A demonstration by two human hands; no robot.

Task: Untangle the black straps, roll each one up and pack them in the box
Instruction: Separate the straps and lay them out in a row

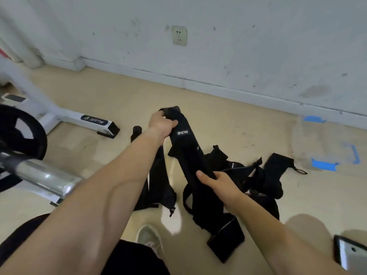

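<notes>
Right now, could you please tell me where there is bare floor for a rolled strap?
Bare floor runs along the wall, between the machine foot and the clear box. A patch lies right of the strap pile, in front of the box. Crowded: around the held strap in the left hand and right hand, and by the barbell.

The black strap (186, 147) is matt woven cloth; its small label (182, 132) is a smoother patch printed in white. The heap of straps (256, 175) is the same dull cloth, some pieces edged with a thin reflective trim. The floor (119, 92) is smooth and pale with a faint sheen and scuffs. The wall (238, 46) is matt paint, marked and stained. The socket (179, 35) is glossy off-white plastic. The bar (43, 175) is polished metal. The frame (79, 116) is gloss white, probably painted metal. The box (321, 143) is clear plastic with blue plastic clips (323, 164).
</notes>
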